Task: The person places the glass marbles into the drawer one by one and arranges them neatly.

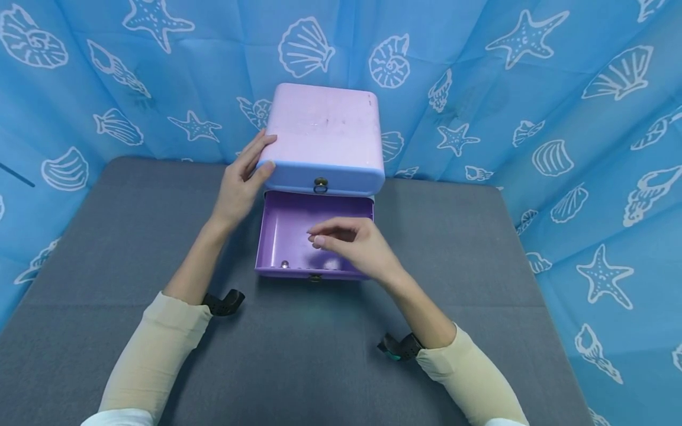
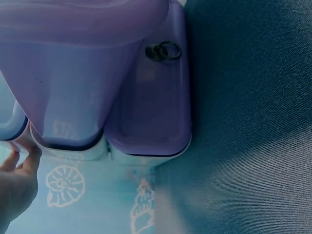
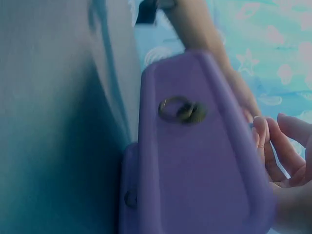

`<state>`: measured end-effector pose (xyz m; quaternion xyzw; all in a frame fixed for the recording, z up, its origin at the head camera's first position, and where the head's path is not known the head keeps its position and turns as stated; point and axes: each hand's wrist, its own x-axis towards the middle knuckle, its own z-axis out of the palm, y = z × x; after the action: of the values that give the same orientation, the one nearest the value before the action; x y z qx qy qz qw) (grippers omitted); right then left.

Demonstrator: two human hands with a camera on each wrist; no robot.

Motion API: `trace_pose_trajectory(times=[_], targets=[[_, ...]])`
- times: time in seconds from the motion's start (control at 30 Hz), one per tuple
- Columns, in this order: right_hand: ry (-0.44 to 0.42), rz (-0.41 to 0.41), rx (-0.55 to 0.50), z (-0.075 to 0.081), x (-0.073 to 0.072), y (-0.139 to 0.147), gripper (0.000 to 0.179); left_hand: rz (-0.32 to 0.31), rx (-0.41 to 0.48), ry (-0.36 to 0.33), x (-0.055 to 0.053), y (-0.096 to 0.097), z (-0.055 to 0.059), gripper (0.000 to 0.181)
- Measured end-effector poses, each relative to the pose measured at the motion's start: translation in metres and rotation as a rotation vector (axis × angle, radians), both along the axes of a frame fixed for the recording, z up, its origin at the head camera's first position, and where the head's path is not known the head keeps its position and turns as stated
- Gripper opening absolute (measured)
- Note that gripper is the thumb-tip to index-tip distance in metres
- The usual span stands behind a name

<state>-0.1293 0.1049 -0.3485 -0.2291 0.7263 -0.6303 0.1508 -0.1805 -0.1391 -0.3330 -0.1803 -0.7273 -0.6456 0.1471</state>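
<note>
A small drawer chest (image 1: 325, 127) with a pink top stands at the back of the table, its blue top drawer (image 1: 346, 179) closed. Below that, a purple drawer (image 1: 262, 236) is pulled out. One small shiny ball (image 1: 285, 264) lies at its front left, and a pale blurred spot shows farther right. My left hand (image 1: 237, 186) rests against the chest's upper left corner, thumb at the front edge, fingers along the side and top. Over the pulled-out drawer hovers my right hand (image 1: 357, 245), fingers loosely bent, thumb apart from them, nothing visible between.
Another purple drawer (image 2: 151, 107) with a ring pull sits closed beneath the pulled-out one. The chest stands on a grey cloth-covered table (image 1: 319, 355). Behind it hangs a blue curtain (image 1: 224, 65) with shells and starfish.
</note>
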Motion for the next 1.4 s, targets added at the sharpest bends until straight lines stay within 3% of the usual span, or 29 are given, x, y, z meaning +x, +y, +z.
trace_pose_trajectory(times=[0.17,0.33,0.7,1.0,1.4], targets=[[-0.030,0.039,-0.082,0.002,0.014,0.000,0.022,0.007,-0.008,0.005,-0.001,0.001,0.002,0.044],[-0.008,0.050,-0.091,0.002,0.028,0.002,0.020,0.009,-0.022,-0.003,0.000,0.001,0.004,0.044],[-0.104,0.097,-0.167,-0.005,0.055,0.002,0.022,-0.004,-0.075,-0.015,0.004,0.003,0.007,0.039],[-0.193,0.112,-0.152,-0.030,0.072,0.001,0.025,-0.011,-0.057,-0.014,0.005,0.004,0.008,0.039],[-0.272,0.058,-0.133,-0.064,0.078,-0.004,0.029,-0.015,-0.024,-0.025,0.004,0.004,0.008,0.040]])
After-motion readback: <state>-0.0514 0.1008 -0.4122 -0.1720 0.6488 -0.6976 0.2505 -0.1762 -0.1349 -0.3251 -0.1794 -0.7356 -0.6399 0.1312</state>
